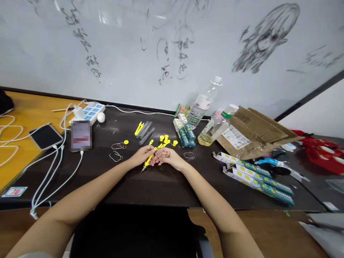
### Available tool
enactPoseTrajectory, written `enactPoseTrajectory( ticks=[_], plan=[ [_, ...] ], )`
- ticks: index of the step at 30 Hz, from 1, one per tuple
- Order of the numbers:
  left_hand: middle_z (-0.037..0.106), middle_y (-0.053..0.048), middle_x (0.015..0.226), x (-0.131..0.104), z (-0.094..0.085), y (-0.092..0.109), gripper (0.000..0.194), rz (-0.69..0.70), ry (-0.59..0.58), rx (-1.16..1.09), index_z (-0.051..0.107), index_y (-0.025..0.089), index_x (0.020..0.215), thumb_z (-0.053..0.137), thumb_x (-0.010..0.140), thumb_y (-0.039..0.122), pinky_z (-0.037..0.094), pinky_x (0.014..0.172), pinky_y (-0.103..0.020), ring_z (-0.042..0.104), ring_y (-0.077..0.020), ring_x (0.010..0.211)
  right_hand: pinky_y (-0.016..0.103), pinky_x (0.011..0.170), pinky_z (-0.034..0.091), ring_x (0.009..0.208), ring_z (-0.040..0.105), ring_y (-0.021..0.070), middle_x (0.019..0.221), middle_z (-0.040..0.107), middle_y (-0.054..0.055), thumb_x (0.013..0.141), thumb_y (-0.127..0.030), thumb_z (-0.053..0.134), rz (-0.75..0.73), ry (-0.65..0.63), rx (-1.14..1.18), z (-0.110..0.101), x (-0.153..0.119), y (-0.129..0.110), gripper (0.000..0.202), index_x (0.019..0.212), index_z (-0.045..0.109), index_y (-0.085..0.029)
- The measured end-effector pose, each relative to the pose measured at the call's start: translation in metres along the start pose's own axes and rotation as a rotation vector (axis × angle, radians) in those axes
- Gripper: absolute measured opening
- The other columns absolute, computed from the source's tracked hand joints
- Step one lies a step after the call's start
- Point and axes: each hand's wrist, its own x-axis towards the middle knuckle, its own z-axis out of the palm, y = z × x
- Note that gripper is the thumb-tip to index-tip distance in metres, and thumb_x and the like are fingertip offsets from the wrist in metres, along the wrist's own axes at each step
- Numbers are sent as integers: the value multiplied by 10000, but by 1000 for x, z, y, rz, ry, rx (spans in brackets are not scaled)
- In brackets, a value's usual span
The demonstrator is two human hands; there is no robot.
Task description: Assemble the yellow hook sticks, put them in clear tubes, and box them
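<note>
— On the dark desk, right in front of me, what are you holding?

— My left hand [142, 156] pinches a yellow compass [149, 160], fingers closed around its legs, tip pointing down toward me. My right hand [168, 157] meets it at the hinge, fingertips narrowed on a small metal piece; I cannot tell exactly what that piece is.

— How far along does it look?

— I'd judge about midway on this one. The legs are together in my grip, but small yellow parts [166, 139] lie loose just beyond my hands, and a yellow ring [126, 142] sits apart to the left.

— Anything else unused?

— Grey tubes [146, 130] lie with yellow pieces behind them, wire clips [116, 156] rest left of my hand and another clip [189, 155] to the right. Flat printed boxes [255, 177] lie open on the right, and more boxes [185, 134] stand near the water bottle [202, 104]. So, as I judge it, several sets wait unassembled.

— And the left side?

— A power strip [88, 113] and a phone [45, 136], well apart from the work.
</note>
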Motion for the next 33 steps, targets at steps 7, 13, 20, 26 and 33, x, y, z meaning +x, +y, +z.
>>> enactPoseTrajectory(
  ticks=[7,13,20,26,33],
  plan=[
    [636,-11,575,-4,5,0,394,10,-29,88,493,146,820,594,801,527,471,456,-200,618,-119,463,198,453,476,465,563,82,575,628,-31,702,-373,735,-64,142,-51,4,3,2,289,812,567,-166],
    [596,18,560,-6,8,3,346,21,19,100,527,139,809,596,807,478,435,422,-173,584,-95,427,133,301,152,326,205,13,427,310,-136,715,-451,706,-62,296,-38,0,8,8,357,716,452,-200],
    [542,44,572,0,2,-6,319,26,139,29,556,137,771,622,778,449,449,401,-176,555,-77,410,150,302,248,328,289,29,461,414,-101,781,-513,605,-31,226,-164,4,9,13,345,751,498,-187],
    [536,39,555,2,1,-7,315,26,136,33,573,125,780,618,793,436,444,396,-169,554,-75,405,150,300,273,316,358,36,475,488,-86,796,-513,587,-28,221,-199,0,10,18,345,760,492,-183],
    [532,44,548,3,1,-8,319,29,112,13,566,125,788,625,790,439,438,396,-171,548,-72,399,150,305,304,323,379,50,475,505,-97,799,-476,594,-61,208,-191,1,9,17,309,794,439,-209]
  ],
)
